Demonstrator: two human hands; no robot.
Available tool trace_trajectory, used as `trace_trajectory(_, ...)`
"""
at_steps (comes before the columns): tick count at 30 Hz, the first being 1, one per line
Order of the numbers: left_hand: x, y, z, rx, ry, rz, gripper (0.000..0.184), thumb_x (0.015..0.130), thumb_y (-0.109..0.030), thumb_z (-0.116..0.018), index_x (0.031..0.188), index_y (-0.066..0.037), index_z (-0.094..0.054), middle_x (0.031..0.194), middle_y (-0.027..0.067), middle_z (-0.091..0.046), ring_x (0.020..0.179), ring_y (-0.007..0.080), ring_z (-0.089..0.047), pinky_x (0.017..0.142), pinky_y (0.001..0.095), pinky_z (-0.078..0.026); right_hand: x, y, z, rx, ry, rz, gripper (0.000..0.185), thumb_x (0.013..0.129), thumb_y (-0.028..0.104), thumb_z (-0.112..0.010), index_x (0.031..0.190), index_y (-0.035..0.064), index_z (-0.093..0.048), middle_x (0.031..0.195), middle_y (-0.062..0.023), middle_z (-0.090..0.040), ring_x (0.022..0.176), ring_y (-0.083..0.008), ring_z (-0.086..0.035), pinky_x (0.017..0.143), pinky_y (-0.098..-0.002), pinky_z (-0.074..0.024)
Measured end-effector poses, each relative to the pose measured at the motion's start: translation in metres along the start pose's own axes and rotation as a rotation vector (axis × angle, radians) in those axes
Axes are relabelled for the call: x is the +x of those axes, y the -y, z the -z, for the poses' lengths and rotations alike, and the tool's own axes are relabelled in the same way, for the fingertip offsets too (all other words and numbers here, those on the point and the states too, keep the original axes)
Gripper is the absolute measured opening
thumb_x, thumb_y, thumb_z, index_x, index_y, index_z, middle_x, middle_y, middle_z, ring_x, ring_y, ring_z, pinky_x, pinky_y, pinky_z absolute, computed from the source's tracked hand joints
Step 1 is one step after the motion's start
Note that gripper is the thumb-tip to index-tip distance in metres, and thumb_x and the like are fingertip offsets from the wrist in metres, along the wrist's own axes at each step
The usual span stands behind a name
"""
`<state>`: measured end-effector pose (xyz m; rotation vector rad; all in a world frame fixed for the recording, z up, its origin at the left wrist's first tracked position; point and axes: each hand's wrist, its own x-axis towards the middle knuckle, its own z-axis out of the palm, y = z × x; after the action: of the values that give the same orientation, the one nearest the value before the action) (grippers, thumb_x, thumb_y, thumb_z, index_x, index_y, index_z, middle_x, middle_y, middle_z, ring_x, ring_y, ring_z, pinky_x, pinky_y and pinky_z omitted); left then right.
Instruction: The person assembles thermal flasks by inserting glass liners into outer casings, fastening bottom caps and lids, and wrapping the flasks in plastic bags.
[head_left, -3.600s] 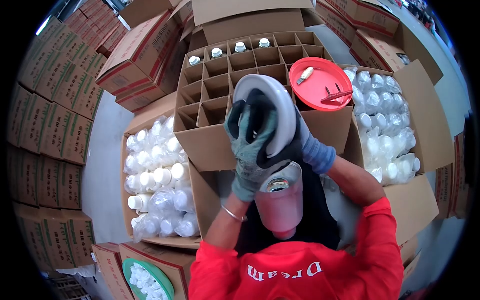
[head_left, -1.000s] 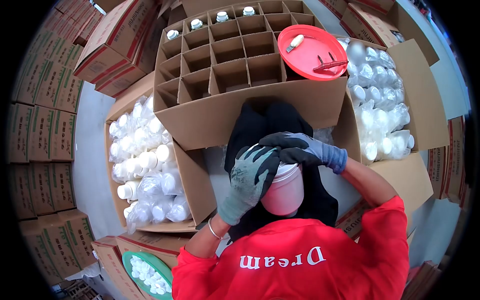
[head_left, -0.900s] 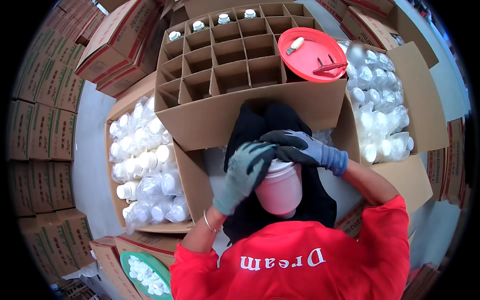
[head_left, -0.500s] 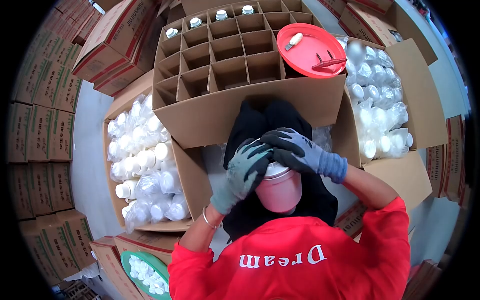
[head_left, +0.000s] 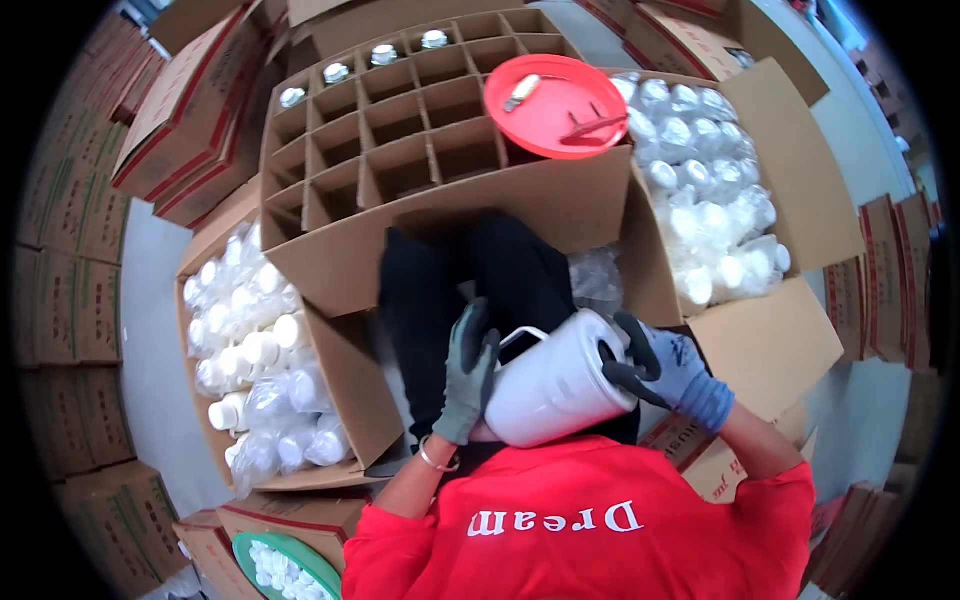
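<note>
A white plastic jug (head_left: 560, 380) with a loop handle lies tilted sideways over my lap, between both gloved hands. My left hand (head_left: 465, 375) is against the jug's left end, its fingers stretched upward and lying flat. At the right end, my right hand (head_left: 655, 370) has its thumb and fingers apart and bent around the edge of the jug's round end. Part of the jug's left end is hidden behind the left hand.
Ahead stands a divided carton (head_left: 440, 205) with several white-capped bottles in its far row. A red lid (head_left: 555, 75) on its corner holds a knife and a dark red tool. Cartons of wrapped white bottles flank me, left (head_left: 355, 390) and right (head_left: 810, 170). A green basin (head_left: 325, 570) holds white caps.
The jug has tipped from upright onto its side. My hands have come off its top and parted to its two ends. The whole view has shifted.
</note>
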<state>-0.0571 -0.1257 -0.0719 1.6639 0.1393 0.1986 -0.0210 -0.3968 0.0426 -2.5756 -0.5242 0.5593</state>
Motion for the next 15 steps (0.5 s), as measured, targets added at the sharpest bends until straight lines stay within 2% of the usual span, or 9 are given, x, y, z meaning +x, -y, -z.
trace_trajectory(2,-0.008,0.025,0.010,-0.003,0.211,0.612,0.040,0.094,-0.007,-0.055,0.133,0.000,-0.050,0.124,0.0170,-0.059,0.112,0.0276,-0.058,0.094,0.0364,-0.046,-0.016,-0.023,-0.025,0.010,0.234,-0.230,0.074,0.090,0.058,-0.052,0.140,0.0037,-0.040,0.090,-0.0224,-0.065,0.077,-0.0391,-0.065,0.070,-0.0489,-0.0496)
trace_trajectory(3,-0.008,0.036,0.019,-0.133,0.358,0.642,0.032,0.096,-0.010,-0.055,0.126,-0.001,-0.054,0.111,0.0139,-0.062,0.099,0.0216,-0.060,0.083,0.0350,-0.048,-0.014,-0.016,-0.021,0.001,0.401,-0.262,0.073,0.092,0.055,-0.046,0.144,0.0047,-0.034,0.107,-0.0255,-0.062,0.094,-0.0396,-0.063,0.076,-0.0490,-0.0484)
trace_trajectory(4,-0.004,0.030,0.025,-0.257,0.505,0.680,0.025,0.097,-0.012,-0.055,0.120,-0.001,-0.058,0.097,0.0107,-0.064,0.086,0.0155,-0.061,0.072,0.0337,-0.051,-0.011,-0.017,-0.025,-0.023,0.209,-0.096,0.071,0.092,0.052,-0.046,0.144,0.0050,-0.035,0.114,-0.0260,-0.058,0.101,-0.0403,-0.060,0.081,-0.0490,-0.0473)
trace_trajectory(6,0.002,0.008,0.041,0.398,0.763,-0.023,0.022,0.098,-0.016,-0.055,0.113,-0.001,-0.060,0.092,0.0049,-0.063,0.083,0.0092,-0.058,0.071,0.0294,-0.049,-0.001,-0.020,-0.036,-0.065,-0.182,0.241,0.067,0.092,0.047,-0.047,0.144,0.0056,-0.036,0.129,-0.0270,-0.051,0.116,-0.0415,-0.052,0.090,-0.0491,-0.0451)
trace_trajectory(7,0.001,0.005,0.043,0.073,0.692,0.276,0.022,0.098,-0.017,-0.055,0.113,-0.002,-0.060,0.092,0.0037,-0.063,0.084,0.0085,-0.057,0.071,0.0285,-0.049,0.009,-0.020,-0.025,-0.126,-0.250,0.461,0.066,0.090,0.040,-0.052,0.145,0.0063,-0.037,0.140,-0.0250,-0.039,0.127,-0.0433,-0.040,0.102,-0.0493,-0.0384)
trace_trajectory(9,-0.007,0.000,0.046,-0.589,0.477,0.843,0.021,0.098,-0.018,-0.056,0.112,-0.003,-0.061,0.093,0.0012,-0.062,0.084,0.0072,-0.056,0.073,0.0268,-0.048,0.014,-0.015,-0.028,0.179,-0.170,0.634,0.063,0.091,0.036,-0.052,0.144,0.0065,-0.038,0.140,-0.0243,-0.040,0.127,-0.0423,-0.042,0.103,-0.0476,-0.0380)
trace_trajectory(10,-0.011,-0.004,0.050,-0.482,0.492,0.781,0.022,0.098,-0.019,-0.056,0.112,-0.003,-0.061,0.095,0.0007,-0.062,0.085,0.0069,-0.055,0.075,0.0258,-0.047,0.014,-0.010,-0.031,0.338,-0.125,0.712,0.061,0.091,0.035,-0.052,0.144,0.0065,-0.039,0.140,-0.0239,-0.040,0.126,-0.0418,-0.043,0.104,-0.0467,-0.0378)
trace_trajectory(14,-0.027,-0.025,0.055,-0.420,0.408,0.717,0.027,0.097,-0.021,-0.057,0.118,-0.003,-0.059,0.104,0.0010,-0.061,0.094,0.0067,-0.055,0.086,0.0236,-0.046,-0.014,-0.035,-0.039,0.519,0.422,-0.107,0.058,0.092,0.033,-0.053,0.142,0.0071,-0.042,0.140,-0.0220,-0.043,0.122,-0.0404,-0.046,0.099,-0.0464,-0.0414)
trace_trajectory(15,-0.027,-0.025,0.050,-0.499,0.350,0.752,0.029,0.097,-0.021,-0.057,0.120,-0.003,-0.058,0.105,0.0012,-0.061,0.095,0.0071,-0.055,0.087,0.0237,-0.046,-0.011,-0.045,-0.034,0.302,0.513,0.092,0.061,0.090,0.035,-0.056,0.143,0.0076,-0.040,0.139,-0.0216,-0.044,0.122,-0.0410,-0.045,0.099,-0.0498,-0.0391)
